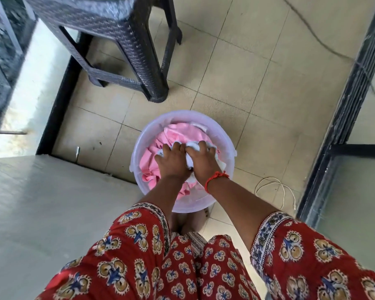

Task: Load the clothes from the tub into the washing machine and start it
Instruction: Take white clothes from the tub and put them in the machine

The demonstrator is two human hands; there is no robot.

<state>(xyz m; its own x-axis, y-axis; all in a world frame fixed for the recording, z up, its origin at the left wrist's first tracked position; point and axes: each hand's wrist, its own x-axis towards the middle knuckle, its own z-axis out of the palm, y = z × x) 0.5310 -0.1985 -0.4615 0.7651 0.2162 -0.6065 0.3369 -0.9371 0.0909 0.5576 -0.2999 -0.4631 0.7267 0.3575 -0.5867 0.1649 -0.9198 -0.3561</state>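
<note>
the tub (139,146) sat on the tiled floor (258,87) just below the middle of the frame, a round, pale, translucent plastic basin with a thin rim and small lugs at its left and right edges. from where i watched, it was filled mostly with pink cloth (152,156), crumpled in loose folds that reached near the rim at the top. a white cloth (193,146) lay bunched on top of the pink, in the centre of the tub.

both hands were down inside the tub, side by side and touching. the left hand (173,161) had its fingers curled down into the white cloth, gripping it. the right hand (204,162) was likewise closed on the white cloth, knuckles up, with a red thread (214,178) tied around its wrist. red patterned sleeves (290,252) filled the bottom of the frame.

a dark woven-look stool (121,40) stood in the upper left of the frame, well apart from the tub. a white cable (277,189) lay looped on the floor just to the right of the tub, and a dark door frame (342,105) ran down the right side. i saw a pale flat surface (41,213) at lower left.
</note>
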